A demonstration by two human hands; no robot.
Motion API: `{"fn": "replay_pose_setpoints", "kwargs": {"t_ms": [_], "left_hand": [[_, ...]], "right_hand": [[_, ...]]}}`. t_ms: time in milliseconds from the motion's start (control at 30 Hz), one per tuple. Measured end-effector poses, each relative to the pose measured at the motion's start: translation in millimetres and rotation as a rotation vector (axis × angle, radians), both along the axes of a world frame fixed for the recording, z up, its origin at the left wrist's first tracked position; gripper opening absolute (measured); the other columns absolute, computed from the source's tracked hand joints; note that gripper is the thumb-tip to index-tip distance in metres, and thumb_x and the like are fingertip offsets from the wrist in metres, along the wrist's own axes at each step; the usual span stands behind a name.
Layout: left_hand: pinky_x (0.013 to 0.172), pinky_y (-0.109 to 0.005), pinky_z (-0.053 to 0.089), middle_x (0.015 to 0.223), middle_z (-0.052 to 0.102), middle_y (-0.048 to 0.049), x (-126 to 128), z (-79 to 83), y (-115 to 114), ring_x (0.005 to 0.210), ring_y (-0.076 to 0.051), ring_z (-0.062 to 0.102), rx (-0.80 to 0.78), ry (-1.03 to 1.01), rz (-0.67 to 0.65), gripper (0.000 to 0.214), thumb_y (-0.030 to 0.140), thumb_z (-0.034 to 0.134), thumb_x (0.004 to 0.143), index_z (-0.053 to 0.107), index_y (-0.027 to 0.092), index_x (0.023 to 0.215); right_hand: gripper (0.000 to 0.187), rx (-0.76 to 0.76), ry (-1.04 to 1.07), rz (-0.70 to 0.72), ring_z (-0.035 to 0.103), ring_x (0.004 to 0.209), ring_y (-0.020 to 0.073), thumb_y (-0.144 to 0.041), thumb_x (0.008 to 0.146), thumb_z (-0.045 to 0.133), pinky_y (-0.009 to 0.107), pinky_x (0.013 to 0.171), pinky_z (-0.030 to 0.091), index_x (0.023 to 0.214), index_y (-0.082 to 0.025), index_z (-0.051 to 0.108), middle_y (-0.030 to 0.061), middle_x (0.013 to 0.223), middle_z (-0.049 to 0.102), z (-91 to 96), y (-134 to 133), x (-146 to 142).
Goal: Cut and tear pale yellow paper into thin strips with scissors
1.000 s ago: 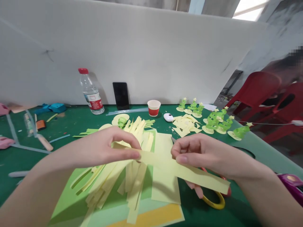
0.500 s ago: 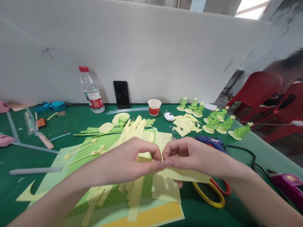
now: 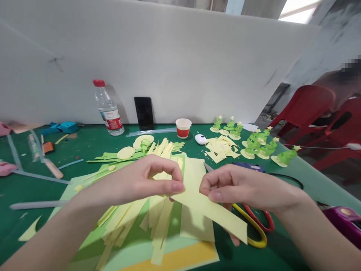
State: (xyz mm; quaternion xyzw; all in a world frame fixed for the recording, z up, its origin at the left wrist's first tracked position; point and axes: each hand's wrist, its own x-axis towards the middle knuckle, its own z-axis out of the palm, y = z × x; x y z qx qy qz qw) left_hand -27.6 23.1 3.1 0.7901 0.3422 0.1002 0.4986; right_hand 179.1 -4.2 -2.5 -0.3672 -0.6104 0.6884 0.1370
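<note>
Narrow gap between left hand and right hand bridged by pinched paper strip
Surface beneath covered by cut strips; scissors lodged under right hand
Bare table left open at left
Back edge blocked by bottle, phone, cup, white board

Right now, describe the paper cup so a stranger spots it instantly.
Follow the green table back to the white board. Right of the black phone leaning there stands a paper cup. Unlike its neighbours, it is red below, white at the rim.

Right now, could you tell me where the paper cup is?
Head view: the red paper cup stands centre-back by the wall, between black phone and white mouse.
</note>
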Motion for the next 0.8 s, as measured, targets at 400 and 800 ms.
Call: {"fn": "replay_pose_setpoints", "kwargs": {"t_ms": [400, 800], "left_hand": [[0.07, -0.025, 0.043, 0.061, 0.046, 0.0051, -15.6, 0.3, 8.8, 0.06, -0.009, 0.044, -0.169, -0.208, 0.044, 0.013, 0.021, 0.056, 0.072, 0.054, 0.019, 0.059], [0.087, -0.031, 0.038, 0.061, 0.057, 0.0062, -4.2, 1.7, 4.0, 0.063, -0.011, 0.052, 0.055, -0.011, 0.055, 0.012, 0.025, 0.06, 0.071, 0.062, 0.022, 0.06]], "right_hand": [[0.016, -0.299, 0.132, 0.14, 0.05, 0.037, 0.0033, -0.029, 0.078, 0.053, 0.014, 0.044, 0.039, 0.072, -0.014, 0.05, -0.0061, 0.05, 0.051, 0.0, -2.8, 13.8], [0.017, 0.538, -0.183, -0.162, 0.054, 0.067, 0.0103, -0.034, 0.077, 0.056, 0.018, 0.056, 0.043, 0.081, -0.019, 0.063, 0.0006, 0.077, 0.061, 8.6, -6.3, 14.9]]}}
